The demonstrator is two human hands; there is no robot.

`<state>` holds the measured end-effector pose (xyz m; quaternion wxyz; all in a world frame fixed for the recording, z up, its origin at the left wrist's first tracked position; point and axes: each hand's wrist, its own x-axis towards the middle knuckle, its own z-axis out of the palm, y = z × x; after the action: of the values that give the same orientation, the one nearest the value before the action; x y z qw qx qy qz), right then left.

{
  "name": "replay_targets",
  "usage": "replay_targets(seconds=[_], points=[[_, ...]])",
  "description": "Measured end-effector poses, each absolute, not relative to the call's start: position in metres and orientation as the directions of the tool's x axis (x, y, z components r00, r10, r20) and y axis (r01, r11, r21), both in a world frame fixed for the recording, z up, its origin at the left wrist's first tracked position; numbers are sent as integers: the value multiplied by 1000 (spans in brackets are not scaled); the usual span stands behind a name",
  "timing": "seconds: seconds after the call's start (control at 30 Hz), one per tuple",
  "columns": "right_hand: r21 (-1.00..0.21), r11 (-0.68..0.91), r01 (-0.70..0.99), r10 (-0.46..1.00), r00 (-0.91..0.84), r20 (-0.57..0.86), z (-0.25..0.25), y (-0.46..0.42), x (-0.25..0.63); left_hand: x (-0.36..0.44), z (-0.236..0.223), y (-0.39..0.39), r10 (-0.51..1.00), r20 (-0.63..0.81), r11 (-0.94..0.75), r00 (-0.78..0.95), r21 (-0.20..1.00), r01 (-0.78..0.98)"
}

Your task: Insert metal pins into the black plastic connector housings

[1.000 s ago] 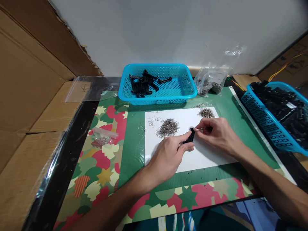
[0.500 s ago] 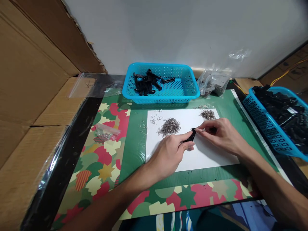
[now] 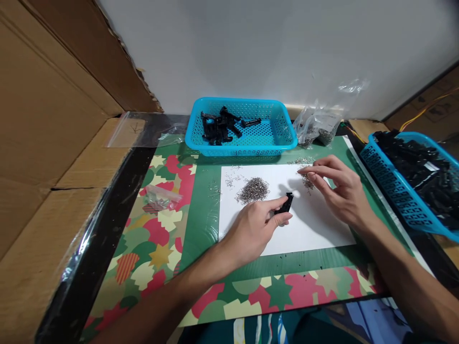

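Observation:
Between the thumb and fingers of my left hand is a small black plastic part, held tilted above the white sheet; my fingers hide its lower end. My right hand hovers at the right-hand pile of small metal pieces, fingertips at the pile and slightly apart. I see nothing held there. To the left lies a larger pile of tiny metal pins or springs, too small to tell which.
A blue basket with several black plastic parts stands behind the sheet. Another blue basket, heaped with black parts, is at the right. Plastic bags of metal pieces lean at the back. A cardboard wall rises on the left.
My right hand has moved away from the black plastic part, up and right to the right-hand metal pile, and its fingers have parted. My left hand keeps its hold.

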<state>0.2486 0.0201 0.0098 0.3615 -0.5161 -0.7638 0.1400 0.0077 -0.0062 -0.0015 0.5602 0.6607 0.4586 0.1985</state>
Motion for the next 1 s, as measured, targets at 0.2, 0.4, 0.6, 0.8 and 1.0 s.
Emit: replay_targets(seconds=[0.2, 0.4, 0.6, 0.8, 1.0], points=[[-886, 181, 427, 983, -68, 169, 5, 20, 245, 9, -1, -7, 834, -235, 38, 499, 927, 373], [-940, -283, -190, 952, -172, -252, 7, 25, 242, 8, 0, -6, 829, -237, 49, 507, 933, 356], [-950, -236, -206, 957, -217, -191, 9, 27, 246, 8, -1, -6, 826, -233, 55, 513, 939, 338], [-999, -4, 50, 990, -137, -11, 2, 25, 247, 9, 1, -5, 831, -239, 40, 503, 926, 375], [-970, 52, 236, 974, -225, -3, 3, 21, 250, 8, 1, -6, 837, -235, 41, 495, 928, 371]])
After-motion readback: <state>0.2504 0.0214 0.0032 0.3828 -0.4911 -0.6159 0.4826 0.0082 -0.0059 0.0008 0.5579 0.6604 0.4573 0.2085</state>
